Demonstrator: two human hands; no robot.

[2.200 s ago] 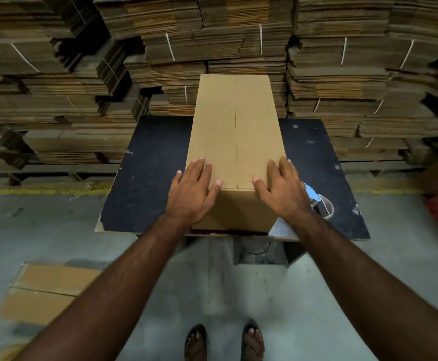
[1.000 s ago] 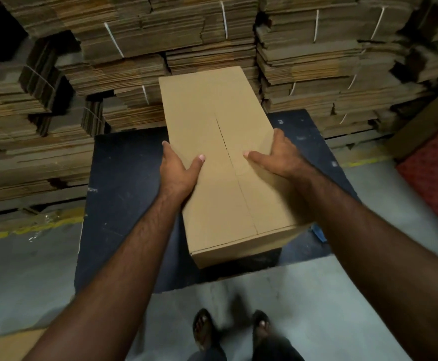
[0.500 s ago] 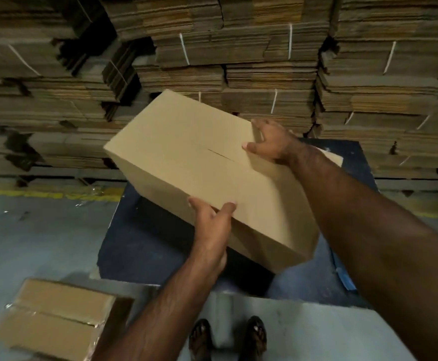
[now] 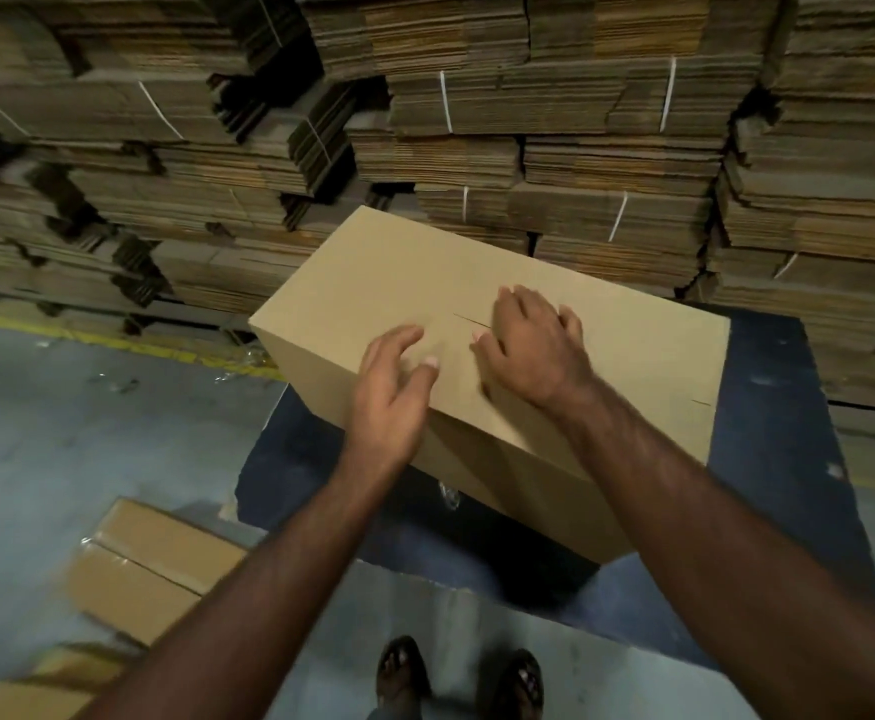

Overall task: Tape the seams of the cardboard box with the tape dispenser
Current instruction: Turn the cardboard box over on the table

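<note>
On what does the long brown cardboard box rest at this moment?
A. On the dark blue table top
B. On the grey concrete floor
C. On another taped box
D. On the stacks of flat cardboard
A: the long brown cardboard box lies across the dark blue table top.

The box (image 4: pixel 606 324) is plain brown cardboard, matt and smooth. The bench (image 4: pixel 768 459) has a dark, dull top with pale scuffs. The floor (image 4: pixel 61 433) is grey, faintly shiny concrete. A smaller carton (image 4: pixel 149 569) carries glossy clear tape. The stacks (image 4: pixel 606 163) behind show rough corrugated edges, bound by white straps.
</note>
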